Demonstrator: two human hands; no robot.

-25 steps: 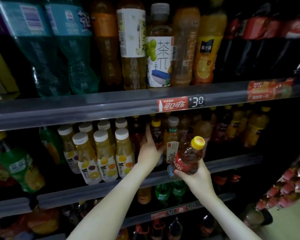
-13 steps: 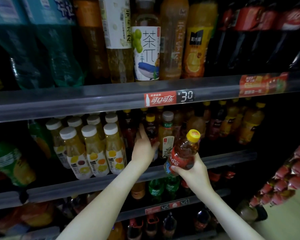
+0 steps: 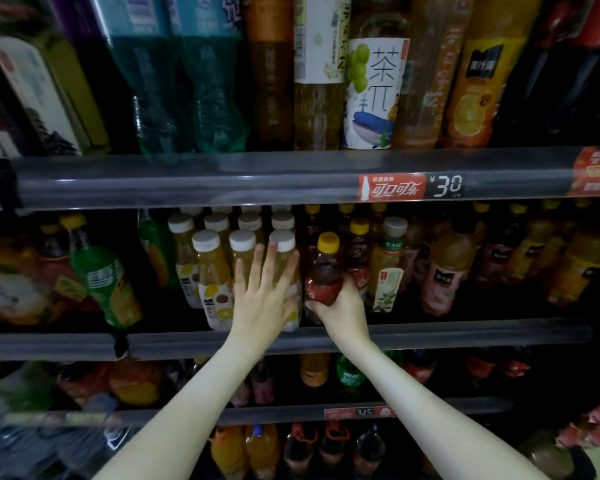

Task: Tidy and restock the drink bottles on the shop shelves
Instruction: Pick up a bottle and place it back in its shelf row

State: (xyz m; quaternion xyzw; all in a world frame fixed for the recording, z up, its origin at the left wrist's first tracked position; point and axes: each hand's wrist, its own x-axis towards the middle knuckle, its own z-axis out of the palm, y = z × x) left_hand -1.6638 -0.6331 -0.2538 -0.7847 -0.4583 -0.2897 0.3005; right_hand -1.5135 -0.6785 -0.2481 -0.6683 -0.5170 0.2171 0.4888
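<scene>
so the right hand (image 3: 343,311) is wrapped round the bottom of a yellow-capped brown plastic tea bottle (image 3: 324,268) at the front of the grey middle shelf (image 3: 465,336), and it mostly covers the label. the left hand (image 3: 265,303) lies flat, fingers spread, on the white-capped yellow juice bottles (image 3: 215,271).

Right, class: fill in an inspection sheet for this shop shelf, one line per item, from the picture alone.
Surface: middle shelf, crowded with bottles.
Job's things: red-labelled bottle, yellow cap, upright, beside the white-capped juice bottles.
Clutter: green bottle leaning at left.
Grippers: left hand flat, fingers straight against the juice bottles; right hand grips the red-labelled bottle low down.
Cables: nothing seen.
Surroundings: price tag on the upper rail; tall bottles above, more shelves below.
</scene>
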